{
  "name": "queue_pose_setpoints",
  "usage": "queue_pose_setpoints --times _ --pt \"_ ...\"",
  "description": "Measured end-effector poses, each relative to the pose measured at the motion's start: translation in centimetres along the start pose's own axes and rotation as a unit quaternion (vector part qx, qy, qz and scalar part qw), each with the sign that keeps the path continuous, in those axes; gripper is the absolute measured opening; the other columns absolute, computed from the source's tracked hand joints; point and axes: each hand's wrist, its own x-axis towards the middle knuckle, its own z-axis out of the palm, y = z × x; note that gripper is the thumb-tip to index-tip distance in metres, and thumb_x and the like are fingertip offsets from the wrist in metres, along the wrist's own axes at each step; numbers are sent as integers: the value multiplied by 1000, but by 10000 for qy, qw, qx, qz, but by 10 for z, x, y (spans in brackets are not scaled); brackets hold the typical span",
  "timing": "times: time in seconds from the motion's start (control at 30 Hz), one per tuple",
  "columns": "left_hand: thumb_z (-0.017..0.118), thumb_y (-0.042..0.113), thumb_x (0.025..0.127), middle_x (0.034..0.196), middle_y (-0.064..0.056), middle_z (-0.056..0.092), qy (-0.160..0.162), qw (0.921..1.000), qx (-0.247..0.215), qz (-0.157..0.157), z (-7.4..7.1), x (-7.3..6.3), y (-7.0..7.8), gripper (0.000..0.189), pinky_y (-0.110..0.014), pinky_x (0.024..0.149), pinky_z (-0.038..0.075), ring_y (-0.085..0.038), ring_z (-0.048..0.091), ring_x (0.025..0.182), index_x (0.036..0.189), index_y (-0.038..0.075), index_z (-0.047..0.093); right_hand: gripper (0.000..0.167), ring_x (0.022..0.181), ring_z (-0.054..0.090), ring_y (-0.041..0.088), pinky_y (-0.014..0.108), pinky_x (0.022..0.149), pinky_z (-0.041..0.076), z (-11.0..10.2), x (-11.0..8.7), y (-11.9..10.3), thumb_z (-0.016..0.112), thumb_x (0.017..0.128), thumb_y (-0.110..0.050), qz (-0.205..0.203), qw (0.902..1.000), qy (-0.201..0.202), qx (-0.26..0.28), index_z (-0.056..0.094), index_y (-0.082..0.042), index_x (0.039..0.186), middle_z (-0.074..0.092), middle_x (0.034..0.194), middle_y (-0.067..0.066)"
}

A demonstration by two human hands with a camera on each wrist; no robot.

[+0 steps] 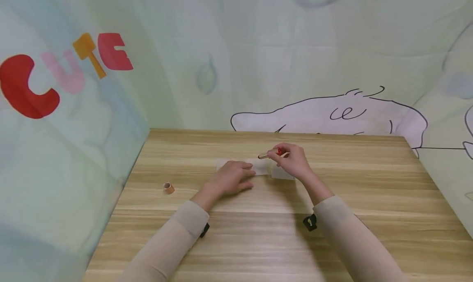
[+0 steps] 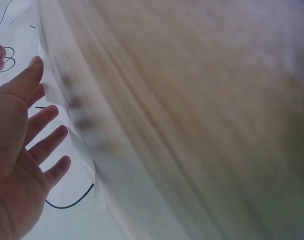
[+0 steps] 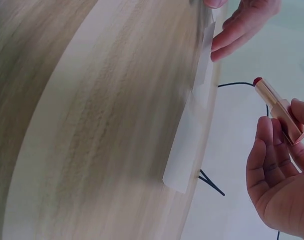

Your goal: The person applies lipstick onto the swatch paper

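One lipstick (image 3: 269, 94), pinched by right grip (image 1: 292, 161), apparently clears paper (image 1: 261, 167) edges; left grip (image 1: 233, 178) unclenched.

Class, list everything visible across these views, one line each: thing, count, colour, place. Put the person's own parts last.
Lipstick: one, gold with red tip, in right hand
Cap: one, copper, left on table
Paper pieces: at least two, white, around both hands
Table: one, wood-brown, beneath everything
Backdrop: pale green, around table
Letters: four, red, pink, orange, backdrop's left
Cartoon drawing: white, black-outlined, beyond far edge
Wrist gear: two, black
Sleeves: two, beige
Left hand: one, over paper
Right hand: one, holding lipstick
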Motion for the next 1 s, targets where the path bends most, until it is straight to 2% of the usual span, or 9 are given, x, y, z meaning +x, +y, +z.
queue_pose_setpoints --times 0.17,0.4,0.67,1.0 --pt "69 39 96 141 -11 60 0 9999 16 -105 1 -4 -3 43 -45 110 42 -28 57 129 131 12 69 21 67 66 18 28 58 54 6 1 2 77 92 -24 53 9999 -88 -46 74 -5 101 71 88 8" --pt "71 41 95 140 -10 61 -127 9998 14 -172 1 -5 -4 43 -44 109 42 -25 57 129 127 13 72 14 80 66 21 29 63 49 18 6 9 79 89 -20 -309 9985 -11 -443 74 -7 90 71 83 4" --pt "71 40 95 140 -9 61 -213 9995 -23 -233 -1 -6 -4 41 -44 109 41 -24 56 130 125 13 73 14 75 66 20 29 60 48 27 9 10 79 89 -21 -503 9948 -63 -886 73 -9 88 66 79 0" --pt "70 38 96 144 -9 58 -343 9987 -88 -360 0 -6 -3 41 -43 112 40 -24 54 132 128 12 71 14 73 62 17 29 60 45 33 13 11 79 90 -24 -430 9913 -228 -1220 75 -10 92 68 81 -1"
